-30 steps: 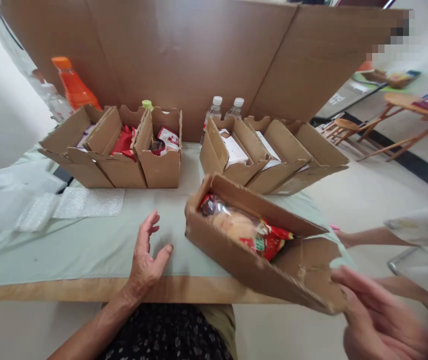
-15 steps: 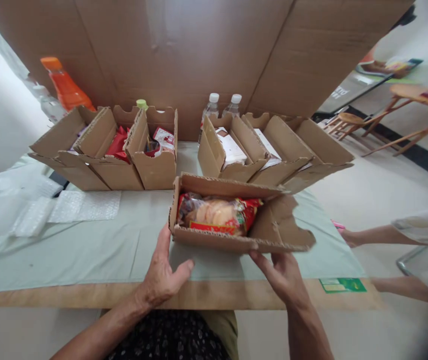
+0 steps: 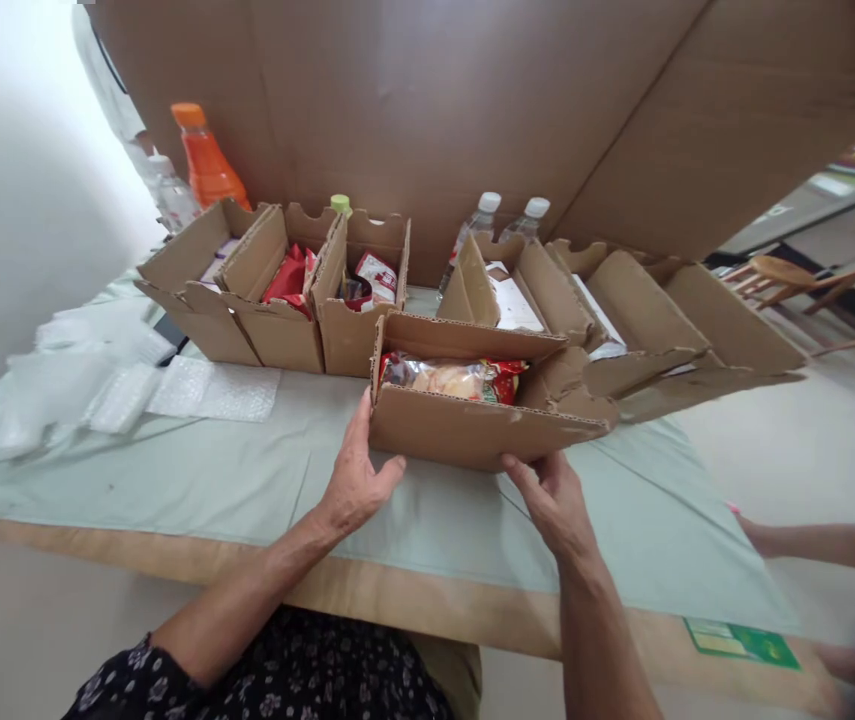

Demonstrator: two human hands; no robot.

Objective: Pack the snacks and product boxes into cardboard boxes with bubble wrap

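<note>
An open cardboard box (image 3: pixel 464 430) sits on the pale green table cover in front of me, with a clear and red snack packet (image 3: pixel 457 378) inside. My left hand (image 3: pixel 358 478) grips its left front corner, thumb under the front wall. My right hand (image 3: pixel 551 497) holds the bottom edge of the front wall at the right. The box's torn right flap (image 3: pixel 573 385) is folded outward.
Three open boxes with red packets (image 3: pixel 277 300) stand at the back left, more open boxes (image 3: pixel 622 320) at the back right. Bottles (image 3: pixel 206 165) line a tall cardboard sheet (image 3: pixel 434 100). Bubble wrap (image 3: pixel 112 385) lies at the left. Another person's arm (image 3: pixel 809 545) reaches in at the right.
The box went from tilted off the table's right edge to level in front of me, and slid farther back. Both my hands closed on its front wall.
</note>
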